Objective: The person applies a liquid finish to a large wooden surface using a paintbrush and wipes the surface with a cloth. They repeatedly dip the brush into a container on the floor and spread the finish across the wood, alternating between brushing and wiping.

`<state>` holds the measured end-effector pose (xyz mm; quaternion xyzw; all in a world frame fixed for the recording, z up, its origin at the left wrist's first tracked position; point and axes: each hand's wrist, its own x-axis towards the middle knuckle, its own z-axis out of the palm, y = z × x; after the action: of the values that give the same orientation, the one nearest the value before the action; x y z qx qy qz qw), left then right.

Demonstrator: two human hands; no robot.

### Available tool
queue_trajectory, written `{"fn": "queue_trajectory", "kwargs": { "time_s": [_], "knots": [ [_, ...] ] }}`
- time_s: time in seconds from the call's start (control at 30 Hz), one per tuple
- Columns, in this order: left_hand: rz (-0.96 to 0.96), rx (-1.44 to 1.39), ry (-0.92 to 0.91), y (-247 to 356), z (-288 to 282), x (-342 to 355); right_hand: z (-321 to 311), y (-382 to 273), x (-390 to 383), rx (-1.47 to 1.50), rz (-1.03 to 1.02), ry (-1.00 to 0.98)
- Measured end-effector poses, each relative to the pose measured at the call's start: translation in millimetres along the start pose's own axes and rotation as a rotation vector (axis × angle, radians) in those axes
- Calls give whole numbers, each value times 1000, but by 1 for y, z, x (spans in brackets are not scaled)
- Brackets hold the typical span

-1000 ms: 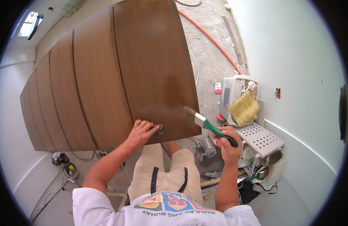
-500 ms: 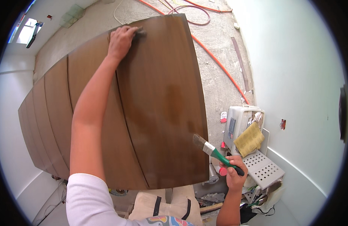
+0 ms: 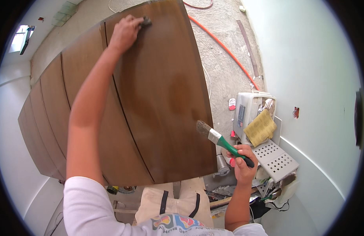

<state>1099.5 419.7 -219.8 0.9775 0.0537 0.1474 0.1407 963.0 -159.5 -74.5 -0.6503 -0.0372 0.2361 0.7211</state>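
Two hands engaged, left hand (image 3: 125, 33) fingers closed on small dark pad (image 3: 145, 21) pressed to brown wooden panel (image 3: 158, 102), right hand (image 3: 241, 163) fingers wrapped around green-handled paintbrush (image 3: 223, 142).

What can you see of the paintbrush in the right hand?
The paintbrush is flat, with a green handle, a silvery metal band and dark, worn-looking bristles. The right hand holds it by the handle end, off to the side of the brown wooden panel. It lies tilted, bristles pointing up and left toward the panel's edge; they appear just clear of the wood. Only the hand touches it.
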Motion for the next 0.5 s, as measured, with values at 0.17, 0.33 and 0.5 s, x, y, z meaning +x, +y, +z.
{"fn": "queue_trajectory", "kwargs": {
  "time_s": [0.17, 0.33, 0.5],
  "knots": [
    [28, -105, -68, 154, -37, -153, -19, -15, -45, 66, -36, 6],
    [12, -220, -199, 297, -64, -313, -46, -28, -92, 58, -75, -14],
    [-9, -327, -402, 406, -86, -447, -67, -37, -140, 114, -96, -23]
  ]
}}
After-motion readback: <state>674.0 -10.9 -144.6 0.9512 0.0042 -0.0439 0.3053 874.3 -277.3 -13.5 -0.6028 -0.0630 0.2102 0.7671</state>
